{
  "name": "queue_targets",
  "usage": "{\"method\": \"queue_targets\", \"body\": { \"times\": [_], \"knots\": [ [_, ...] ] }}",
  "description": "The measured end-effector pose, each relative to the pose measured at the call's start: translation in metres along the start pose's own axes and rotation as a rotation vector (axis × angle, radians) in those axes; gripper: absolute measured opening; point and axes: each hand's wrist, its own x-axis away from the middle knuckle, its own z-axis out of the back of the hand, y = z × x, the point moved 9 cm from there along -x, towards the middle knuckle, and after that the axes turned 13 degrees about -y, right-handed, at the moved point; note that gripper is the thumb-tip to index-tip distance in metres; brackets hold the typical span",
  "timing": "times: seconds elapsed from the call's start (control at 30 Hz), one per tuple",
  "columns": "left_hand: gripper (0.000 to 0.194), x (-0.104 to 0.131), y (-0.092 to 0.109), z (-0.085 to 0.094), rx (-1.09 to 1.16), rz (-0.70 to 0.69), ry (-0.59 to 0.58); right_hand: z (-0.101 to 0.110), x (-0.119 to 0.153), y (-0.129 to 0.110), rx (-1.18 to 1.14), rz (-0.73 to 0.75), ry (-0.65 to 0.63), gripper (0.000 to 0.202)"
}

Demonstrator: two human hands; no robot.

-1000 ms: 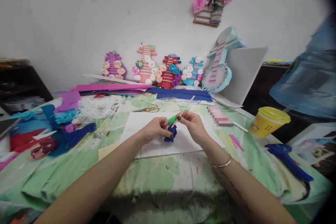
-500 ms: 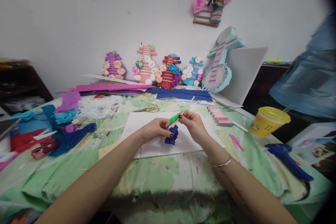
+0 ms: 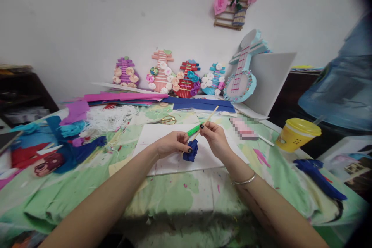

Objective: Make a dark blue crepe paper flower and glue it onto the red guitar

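My left hand (image 3: pixel 173 143) is closed, thumb and fingers pinching a crumpled dark blue paper flower (image 3: pixel 192 152). A thin wooden stick (image 3: pixel 211 114) runs slantwise from that flower up to the right. My right hand (image 3: pixel 214 136) pinches the stick between thumb and finger, just above the flower. Between the two hands shows a bright green, narrow piece (image 3: pixel 193 130); I cannot tell what it is or whether either hand touches it. Beneath both hands lies a white board (image 3: pixel 162 166).
Gold-handled scissors (image 3: pixel 167 120) lie behind the board. At left are white strings (image 3: pixel 112 118) and coloured paper scraps. A yellow lidded cup (image 3: pixel 298 135) and a blue-handled tool (image 3: pixel 321 180) are at right. Decorated paper instruments (image 3: pixel 187 79) and blue paper strips (image 3: pixel 203 104) line the back.
My right hand has shifted slightly right, and the stick's upper end has moved right with it. The blue flower has turned a little. My left hand stays almost in place.
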Motion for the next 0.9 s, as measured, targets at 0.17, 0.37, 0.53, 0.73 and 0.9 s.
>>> {"method": "queue_targets", "body": {
  "times": [0.17,0.37,0.53,0.73,0.9],
  "knots": [
    [0.040,0.000,-0.002,-0.002,-0.063,0.030,-0.037,0.012,-0.001,0.000,-0.095,0.001,0.117,0.025],
    [0.036,0.000,-0.006,0.001,-0.024,0.029,-0.056,0.064,0.003,-0.010,0.004,0.032,0.383,0.028],
    [0.031,0.001,-0.003,0.006,0.157,-0.029,-0.040,0.078,0.000,-0.007,1.002,-0.290,0.262,0.016],
    [0.032,0.002,-0.005,0.021,0.252,-0.057,0.076,0.044,-0.003,-0.004,1.122,-0.203,0.111,0.012],
    [0.028,0.003,-0.007,0.023,0.196,-0.025,0.111,-0.015,-0.001,0.010,0.399,-0.183,-0.264,0.033]
  ]
}}
